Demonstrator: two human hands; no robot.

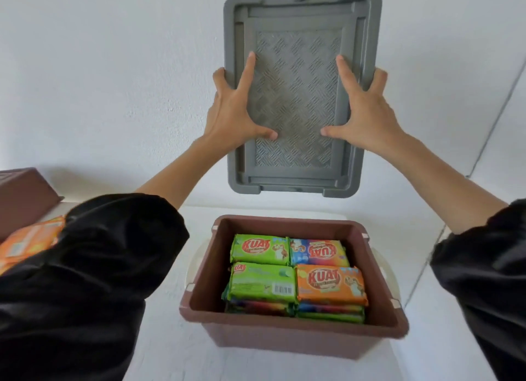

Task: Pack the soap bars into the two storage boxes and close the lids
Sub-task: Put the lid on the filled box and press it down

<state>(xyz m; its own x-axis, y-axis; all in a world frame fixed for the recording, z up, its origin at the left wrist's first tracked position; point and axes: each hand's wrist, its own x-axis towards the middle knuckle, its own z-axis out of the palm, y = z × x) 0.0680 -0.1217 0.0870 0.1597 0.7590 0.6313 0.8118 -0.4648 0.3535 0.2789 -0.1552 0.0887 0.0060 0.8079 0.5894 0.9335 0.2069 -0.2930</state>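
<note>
Lid (pixel 294 96) is clamped at its long edges by left hand (pixel 236 107) and right hand (pixel 367 110), raised at 12 o'clock from the filled box (pixel 199 292). The person should level it, align corners, then press evenly.

Lid (pixel 296 96) above soap-filled box (pixel 284 335).

Both arms wear loose black sleeves of a soft, creased fabric. The left sleeve (pixel 85 281) bunches in deep folds above the elbow, and the right sleeve (pixel 484 272) ends at about the same height, so both forearms are bare. The left hand (pixel 233 110) and right hand (pixel 367 116) are bare, with short, plain fingernails.
</note>
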